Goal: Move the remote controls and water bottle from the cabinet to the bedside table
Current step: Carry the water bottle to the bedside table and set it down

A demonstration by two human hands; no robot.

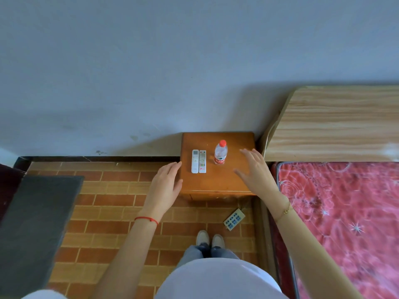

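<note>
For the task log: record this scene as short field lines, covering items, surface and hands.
surface: wooden bedside table, beside the bed
remotes: two white remote controls, flat, side by side
bottle: water bottle, upright, red cap, right of the remotes
left hand: left hand, open, empty, at the table's left edge
right hand: right hand, open, empty, over the table's right side
floor: power strip

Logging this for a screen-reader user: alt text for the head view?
Two white remote controls lie side by side beside an upright red-capped clear water bottle on a small brown wooden bedside table. Open, empty left hand and right hand hover at its sides.
</note>
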